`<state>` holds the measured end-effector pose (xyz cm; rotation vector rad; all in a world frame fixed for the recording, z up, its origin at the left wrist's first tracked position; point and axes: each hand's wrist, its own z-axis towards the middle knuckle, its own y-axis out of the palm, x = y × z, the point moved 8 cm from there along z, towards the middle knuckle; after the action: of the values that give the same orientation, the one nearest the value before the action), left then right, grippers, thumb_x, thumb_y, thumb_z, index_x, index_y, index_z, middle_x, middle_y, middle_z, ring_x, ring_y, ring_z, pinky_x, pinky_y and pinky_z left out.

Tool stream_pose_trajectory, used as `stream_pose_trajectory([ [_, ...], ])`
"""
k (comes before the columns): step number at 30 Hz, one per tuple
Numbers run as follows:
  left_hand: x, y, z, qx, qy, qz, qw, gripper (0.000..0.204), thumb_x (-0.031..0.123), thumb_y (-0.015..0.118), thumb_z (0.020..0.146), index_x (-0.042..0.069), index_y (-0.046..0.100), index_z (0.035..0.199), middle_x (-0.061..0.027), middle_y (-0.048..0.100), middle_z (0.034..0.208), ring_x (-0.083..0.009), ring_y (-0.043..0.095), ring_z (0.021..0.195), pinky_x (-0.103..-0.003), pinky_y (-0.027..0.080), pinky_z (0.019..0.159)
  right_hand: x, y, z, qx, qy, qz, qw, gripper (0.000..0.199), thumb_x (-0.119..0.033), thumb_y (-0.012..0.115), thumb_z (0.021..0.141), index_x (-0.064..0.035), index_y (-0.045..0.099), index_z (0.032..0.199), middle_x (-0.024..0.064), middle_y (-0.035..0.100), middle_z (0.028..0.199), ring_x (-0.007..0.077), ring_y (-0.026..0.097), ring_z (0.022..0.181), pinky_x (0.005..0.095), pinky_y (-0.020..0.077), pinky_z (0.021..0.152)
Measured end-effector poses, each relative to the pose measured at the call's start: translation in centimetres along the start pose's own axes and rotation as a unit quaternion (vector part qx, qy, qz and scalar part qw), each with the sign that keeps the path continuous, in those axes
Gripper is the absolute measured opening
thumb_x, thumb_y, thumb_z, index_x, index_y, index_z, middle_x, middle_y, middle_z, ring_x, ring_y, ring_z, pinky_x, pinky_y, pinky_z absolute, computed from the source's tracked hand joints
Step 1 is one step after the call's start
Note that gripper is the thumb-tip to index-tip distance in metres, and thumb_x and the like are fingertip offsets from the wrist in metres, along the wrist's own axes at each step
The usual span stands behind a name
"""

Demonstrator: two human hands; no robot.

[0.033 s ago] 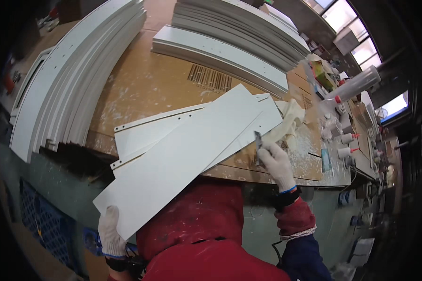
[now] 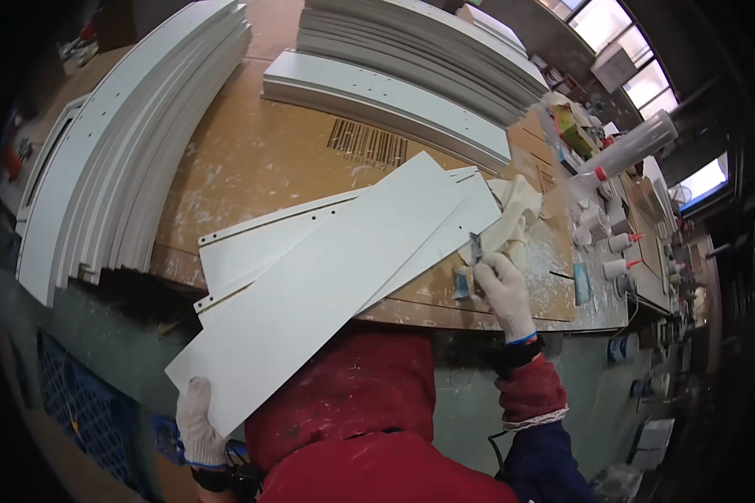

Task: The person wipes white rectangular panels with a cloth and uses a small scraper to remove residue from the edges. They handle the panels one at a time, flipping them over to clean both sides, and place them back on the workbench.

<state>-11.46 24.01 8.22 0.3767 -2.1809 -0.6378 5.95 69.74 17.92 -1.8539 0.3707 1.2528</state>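
Near the lower left, my left hand (image 2: pixel 200 423), in a white knit glove, grips the corner of a long white panel (image 2: pixel 310 264), thumb on its top face. The panel slants up to the right across two other white boards (image 2: pixel 268 225) with dark holes along their edges. My right hand (image 2: pixel 505 295), also gloved, is closed around a small grey flat-bladed tool (image 2: pixel 476 245), which looks like a scraper, by the lower board's right end. Just left of that hand a small blue-teal piece (image 2: pixel 461 283) lies on the table. A cream cloth (image 2: pixel 520 208) lies crumpled beyond the tool.
Cardboard (image 2: pixel 243 151) covers the worktable. A tall stack of white boards (image 2: pixel 134 142) stands at left, with more boards (image 2: pixel 386 92) at the back. White bottles with red tips (image 2: pixel 617 268) and a clear plastic tube (image 2: pixel 633 151) are at right. A blue crate (image 2: pixel 84 394) sits below left.
My right hand has shifted slightly right with the tool, whose blade is now turned differently. The blue-teal piece shows beside it. My left hand keeps its hold on the panel.
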Motion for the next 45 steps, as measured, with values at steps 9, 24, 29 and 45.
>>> stream_pose_trajectory([
  [9, 1.9, -4.0, -1.1, 0.076, 0.048, 0.177, 0.98, 0.049, 0.028, 0.047, 0.1, -0.005, 0.041, 0.136, -0.0195, 0.054, 0.13, -0.0303, 0.056, 0.115, -0.04, 0.045, 0.099, 6.3, -10.0, 1.4, 0.086, -0.018, -0.293, 0.952, 0.025, -0.02, 0.061, 0.088, -0.0014, 0.065, 0.105, 0.0137, 0.066, 0.09, 0.0223, 0.062, 0.081, 0.0341, 0.0489, 0.072],
  [24, 2.1, -5.2, -1.0, 0.109, -0.033, 0.198, 0.974, 0.062, 0.032, 0.054, 0.096, -0.002, 0.032, 0.143, -0.0175, 0.045, 0.14, -0.0296, 0.047, 0.125, -0.044, 0.038, 0.107, 2.7, 0.9, -1.0, 0.021, -0.071, -0.307, 0.949, 0.042, -0.023, 0.071, 0.076, -0.0058, 0.059, 0.112, 0.0125, 0.058, 0.096, 0.031, 0.06, 0.089, 0.0394, 0.0495, 0.074],
  [29, 1.7, -6.3, -1.0, 0.111, -0.051, 0.175, 0.977, 0.065, 0.036, 0.054, 0.094, 0.001, 0.031, 0.143, -0.0179, 0.044, 0.142, -0.0321, 0.046, 0.126, -0.047, 0.039, 0.106, 1.2, 0.7, 0.7, -0.048, -0.1, -0.364, 0.925, 0.044, -0.014, 0.069, 0.074, -0.0067, 0.057, 0.116, 0.0114, 0.058, 0.099, 0.0321, 0.059, 0.092, 0.041, 0.0489, 0.078],
  [45, 1.6, -6.7, -1.2, 0.127, -0.057, 0.153, 0.978, 0.073, 0.04, 0.064, 0.088, 0.0, 0.033, 0.142, -0.0191, 0.051, 0.134, -0.0334, 0.052, 0.12, -0.046, 0.045, 0.1, 0.6, 0.1, 6.2, -0.128, 0.082, 0.282, 0.947, 0.059, -0.007, 0.067, 0.08, -0.0001, 0.042, 0.133, 0.0057, 0.056, 0.105, 0.0128, 0.056, 0.091, 0.0264, 0.0467, 0.08],
])
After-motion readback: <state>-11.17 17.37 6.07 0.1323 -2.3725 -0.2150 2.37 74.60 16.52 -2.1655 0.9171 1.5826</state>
